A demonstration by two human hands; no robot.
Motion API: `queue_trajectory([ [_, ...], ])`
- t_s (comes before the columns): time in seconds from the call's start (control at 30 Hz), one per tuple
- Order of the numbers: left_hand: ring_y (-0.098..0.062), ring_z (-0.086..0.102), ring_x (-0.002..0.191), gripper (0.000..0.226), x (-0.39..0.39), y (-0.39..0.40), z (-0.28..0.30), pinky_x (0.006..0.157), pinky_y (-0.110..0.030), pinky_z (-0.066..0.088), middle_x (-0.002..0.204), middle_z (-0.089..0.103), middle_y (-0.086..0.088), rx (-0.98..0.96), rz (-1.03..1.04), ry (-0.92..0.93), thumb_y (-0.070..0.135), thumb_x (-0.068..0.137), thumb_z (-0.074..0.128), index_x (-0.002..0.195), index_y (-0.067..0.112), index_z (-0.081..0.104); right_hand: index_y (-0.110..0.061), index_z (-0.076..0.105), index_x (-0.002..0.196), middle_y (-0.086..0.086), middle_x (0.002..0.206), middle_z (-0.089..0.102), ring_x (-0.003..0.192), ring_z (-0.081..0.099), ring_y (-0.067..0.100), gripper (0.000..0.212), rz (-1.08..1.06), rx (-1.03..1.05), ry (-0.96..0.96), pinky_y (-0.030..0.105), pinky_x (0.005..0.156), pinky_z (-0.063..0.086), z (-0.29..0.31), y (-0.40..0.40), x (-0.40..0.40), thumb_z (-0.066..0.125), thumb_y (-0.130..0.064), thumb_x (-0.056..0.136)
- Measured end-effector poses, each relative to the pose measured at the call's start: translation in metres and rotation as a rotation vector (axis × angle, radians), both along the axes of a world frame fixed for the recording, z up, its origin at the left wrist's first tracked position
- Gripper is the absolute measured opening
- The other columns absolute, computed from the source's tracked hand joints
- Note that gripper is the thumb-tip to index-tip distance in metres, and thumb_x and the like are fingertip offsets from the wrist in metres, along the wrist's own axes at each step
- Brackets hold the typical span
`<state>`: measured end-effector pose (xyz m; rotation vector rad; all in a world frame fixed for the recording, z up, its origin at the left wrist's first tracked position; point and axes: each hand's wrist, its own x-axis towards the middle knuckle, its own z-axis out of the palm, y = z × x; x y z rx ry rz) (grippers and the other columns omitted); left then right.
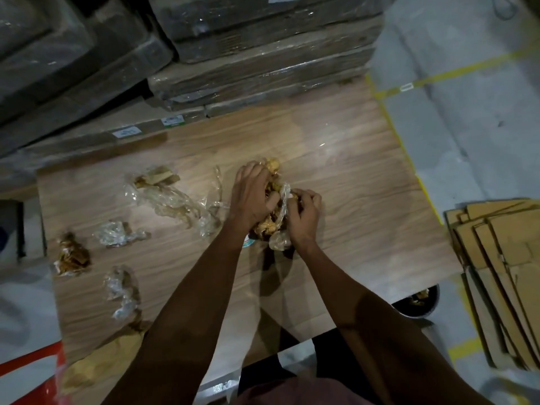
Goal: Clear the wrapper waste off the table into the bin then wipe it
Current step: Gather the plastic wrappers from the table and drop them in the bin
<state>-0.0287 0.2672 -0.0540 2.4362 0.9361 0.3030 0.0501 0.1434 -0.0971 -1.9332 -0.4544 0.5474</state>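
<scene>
On the wooden table my left hand and my right hand together clutch a crumpled wad of brown tape and clear plastic wrapper near the table's middle. A long clear wrapper lies to the left of my hands. Further left sit a small clear wrapper, a brown tape wad and another clear wrapper. A dark round bin stands on the floor under the table's right front corner, with waste inside.
Shrink-wrapped stacked boxes rise behind the table. Flattened cardboard sheets lie on the floor at the right. A red object sits at the lower left. Brown paper lies at the table's front left.
</scene>
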Motion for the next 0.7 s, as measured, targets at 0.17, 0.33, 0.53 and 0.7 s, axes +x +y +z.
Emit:
queue_trajectory([
  [0.17,-0.029,0.051,0.111,0.075,-0.017,-0.015,-0.01,0.102,-0.048,0.04,0.118,0.063,-0.009,-0.085,0.148,0.05,0.042,0.08,0.052,0.149,0.018,0.035,-0.007,0.064,0.133,0.009,0.125,0.052,0.116,0.057,0.02,0.044,-0.105,0.134,-0.009,0.024,0.098,0.049,0.015,-0.021,0.011,0.054,-0.033,0.099],
  [0.33,-0.036,0.031,0.139,0.07,-0.017,-0.017,-0.014,0.115,-0.059,0.03,0.146,0.036,-0.015,0.031,0.196,0.129,0.048,0.076,0.052,0.141,0.023,0.047,-0.005,0.058,0.136,0.012,0.138,0.051,0.131,0.047,0.022,0.054,-0.104,0.113,-0.185,0.043,0.111,0.041,0.011,-0.047,0.006,0.049,-0.04,0.097],
  [0.53,-0.041,0.002,0.155,0.098,0.008,0.011,-0.013,0.121,-0.062,0.014,0.169,0.001,-0.015,0.084,0.026,0.142,0.05,0.075,0.077,0.157,0.027,0.028,-0.028,0.021,0.161,0.006,0.172,0.003,0.159,-0.001,0.031,0.098,0.325,-0.115,-0.326,0.054,0.123,0.006,0.001,-0.063,-0.022,0.05,-0.079,0.083],
  [0.7,-0.035,-0.002,0.157,0.092,0.031,0.034,-0.009,0.124,-0.057,0.012,0.171,0.001,-0.007,-0.034,-0.247,0.318,0.028,0.081,0.069,0.16,0.029,0.022,-0.029,0.011,0.161,0.011,0.172,-0.009,0.158,-0.012,0.031,0.113,0.349,-0.303,-0.35,0.058,0.121,0.001,-0.004,-0.052,-0.03,0.056,-0.082,0.072],
])
